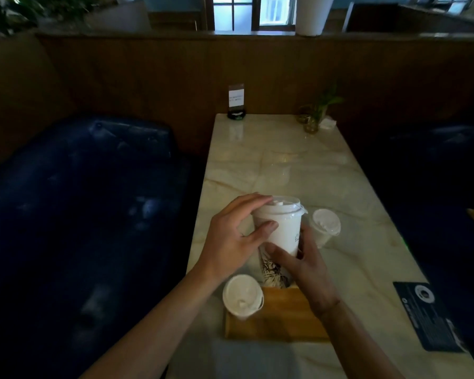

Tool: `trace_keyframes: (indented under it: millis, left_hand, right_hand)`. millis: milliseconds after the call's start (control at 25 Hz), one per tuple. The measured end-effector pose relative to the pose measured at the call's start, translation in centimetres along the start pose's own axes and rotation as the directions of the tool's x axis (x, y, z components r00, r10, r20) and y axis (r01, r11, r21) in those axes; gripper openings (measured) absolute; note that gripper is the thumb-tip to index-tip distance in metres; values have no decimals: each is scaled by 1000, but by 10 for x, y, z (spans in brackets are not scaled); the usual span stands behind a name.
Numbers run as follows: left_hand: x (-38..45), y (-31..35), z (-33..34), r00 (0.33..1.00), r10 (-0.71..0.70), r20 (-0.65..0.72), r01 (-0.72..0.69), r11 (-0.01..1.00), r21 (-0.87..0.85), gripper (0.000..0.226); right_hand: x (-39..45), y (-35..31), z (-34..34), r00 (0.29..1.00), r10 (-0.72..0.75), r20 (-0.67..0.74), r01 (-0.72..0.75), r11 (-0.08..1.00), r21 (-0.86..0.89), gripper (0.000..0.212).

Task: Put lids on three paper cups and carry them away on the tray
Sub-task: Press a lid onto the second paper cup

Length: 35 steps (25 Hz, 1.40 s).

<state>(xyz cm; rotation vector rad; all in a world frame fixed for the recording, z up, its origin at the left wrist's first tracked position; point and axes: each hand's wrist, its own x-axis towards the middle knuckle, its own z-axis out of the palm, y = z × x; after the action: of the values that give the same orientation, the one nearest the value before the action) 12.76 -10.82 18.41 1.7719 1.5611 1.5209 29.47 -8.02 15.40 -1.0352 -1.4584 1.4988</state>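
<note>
A dark blue padded bench (74, 214) fills the left side, beside a long marble table (307, 170). Near the table's front edge lies a wooden tray (282, 315). A tall paper cup (281, 236) with a printed drawing stands upright between the two hands, its base hidden behind the tray's far edge, so whether it sits on the tray cannot be told. The left hand (230, 239) curls over its clear lid (285, 205), thumb on the wall; the right hand (304, 266) grips the lower right side. A small lidded cup (242, 296) stands on the tray's left end; another lidded cup (324, 227) stands just right of the tall one. A dark card (427, 315) lies at the near right.
</note>
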Motion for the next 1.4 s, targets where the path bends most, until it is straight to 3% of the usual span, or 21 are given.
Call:
trace_keyframes:
  millis: [360,640,840,960,1200,1400]
  left_hand:
    - [-50,29,-10,963,228,-145,-214,971,106,22]
    - [-72,49,-4,969,191,-155,-159,967,198,17]
    - [-78,63,11,987,121,-107,-89,959,268,21]
    - [-78,69,22,987,131,-96,-104,963,249,22]
    - [-77,80,39,982,166,-88,-133,945,299,18]
    - [-68,90,47,971,237,-31,-212,912,352,17]
  right_hand:
    - [-53,-2,24,990,-58,-125,54,998,-41,68]
    - [-76,1,18,972,-125,-200,101,987,-127,58]
    - [-85,4,-3,974,-110,-199,93,991,-95,60]
    - [-90,4,-14,977,-82,-197,68,995,-77,57]
    - [-96,-3,-32,972,-136,-194,94,972,-215,55]
    - [-94,-4,-39,979,-100,-180,82,991,-105,52]
